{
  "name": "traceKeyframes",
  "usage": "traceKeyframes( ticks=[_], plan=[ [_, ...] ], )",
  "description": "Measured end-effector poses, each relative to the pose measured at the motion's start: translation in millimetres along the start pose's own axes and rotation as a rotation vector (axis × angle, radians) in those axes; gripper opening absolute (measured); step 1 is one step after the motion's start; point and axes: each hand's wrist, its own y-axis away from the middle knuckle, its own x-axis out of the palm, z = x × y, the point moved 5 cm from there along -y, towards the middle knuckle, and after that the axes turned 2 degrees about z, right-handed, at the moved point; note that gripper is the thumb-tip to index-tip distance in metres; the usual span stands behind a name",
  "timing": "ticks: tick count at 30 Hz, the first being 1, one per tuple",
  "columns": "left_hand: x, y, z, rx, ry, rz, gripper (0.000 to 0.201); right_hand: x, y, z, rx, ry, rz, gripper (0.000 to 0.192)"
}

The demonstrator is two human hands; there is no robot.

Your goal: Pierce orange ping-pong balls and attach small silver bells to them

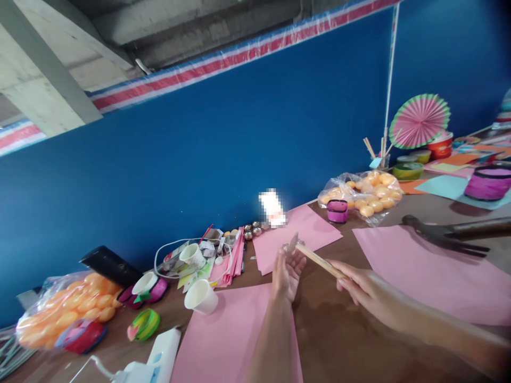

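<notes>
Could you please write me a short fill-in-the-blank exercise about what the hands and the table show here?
1. The right hand holds a thin wooden ____ whose far end meets the left hand.
2. The paper sheets under the hands are ____ in colour.
3. The paper cup beside the left forearm lies on its ____.
4. The wall behind the table is ____.

Missing words: stick; pink; side; blue

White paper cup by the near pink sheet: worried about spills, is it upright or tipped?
Tipped: the white paper cup lies sideways, mouth showing.
</notes>
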Motion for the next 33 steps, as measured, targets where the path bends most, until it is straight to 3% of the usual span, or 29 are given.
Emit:
traceKeyframes(
  ticks=[9, 16, 21, 25, 33],
  plan=[
    [5.8, 4, 0, -0.006, -0.078, 0.056, 0.030, -5, -2, 4, -0.010, 0.021, -0.024, 0.038],
    [6.8, 5, -1, -0.015, -0.070, 0.003, 0.033, 0, 0, 1, -0.002, 0.032, -0.024, 0.039],
    [7.6, 3, -2, 0.022, -0.010, 0.035, 0.029, -1, -2, 7, -0.038, 0.035, 0.014, 0.039],
    [1.4, -1, -5, 0.106, 0.015, -0.012, 0.020, -5, 0, 13, -0.051, 0.013, -0.009, 0.041],
    [7.5, 2, -9, 0.142, 0.023, 0.015, 0.022, 1, 2, -1, -0.010, 0.057, -0.024, 0.042]
  ],
)
